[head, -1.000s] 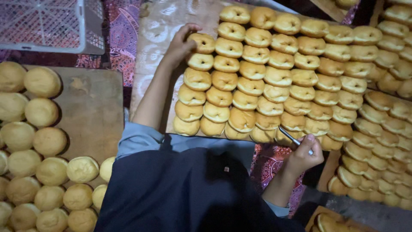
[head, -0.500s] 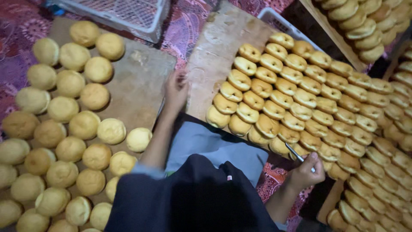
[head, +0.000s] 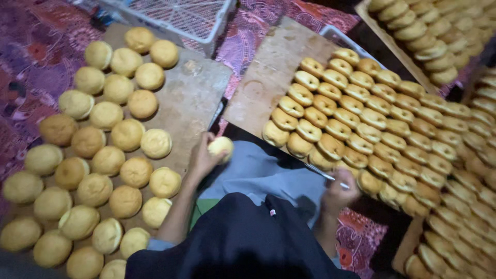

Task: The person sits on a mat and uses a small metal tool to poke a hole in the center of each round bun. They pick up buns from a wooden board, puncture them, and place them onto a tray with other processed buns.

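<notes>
The left hand [head: 202,157] is closed around a pale round bun [head: 221,146], holding it just off the right edge of the wooden board [head: 194,90] on the left, above the person's lap. That board carries plain domed buns [head: 106,160] in loose rows, from its far corner down to the near edge; its far right part is bare wood.

The right hand [head: 338,192] is curled in a narrow grip on a thin metal tool [head: 320,174], whose tip points toward the nearest rolls of the second board [head: 268,67]. This board lies to the right, tilted across the floor, and is packed with golden rolls [head: 356,124] that each show a dimple on top, set in tight overlapping lines; its far left end is bare.

Beyond it, at the top right, a wooden tray [head: 368,15] holds more rolls stacked close, and further rows run down the right side.

A white plastic crate [head: 181,18] with a lattice bottom sits past the two boards at the top. Patterned purple and red cloth [head: 31,46] covers the floor under everything
</notes>
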